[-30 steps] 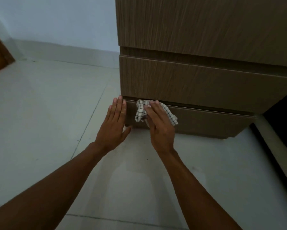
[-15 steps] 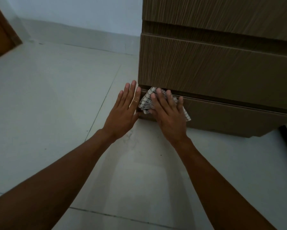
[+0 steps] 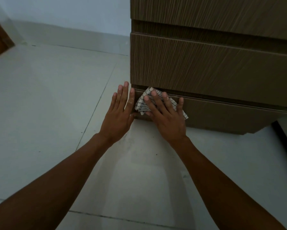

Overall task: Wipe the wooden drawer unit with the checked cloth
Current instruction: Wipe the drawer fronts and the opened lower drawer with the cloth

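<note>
Low on the wooden drawer unit (image 3: 206,67), your right hand (image 3: 169,122) presses the checked cloth (image 3: 142,103) with straight fingers. Your left hand (image 3: 118,117) lies flat beside it, holding nothing.

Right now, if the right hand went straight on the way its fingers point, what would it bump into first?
Probably the lower edge of the middle drawer just above its fingertips. The right hand presses the checked cloth flat on the bottom drawer. Depth is hard to judge.

The tiled floor (image 3: 44,117) carries the wooden drawer unit (image 3: 209,67).
</note>
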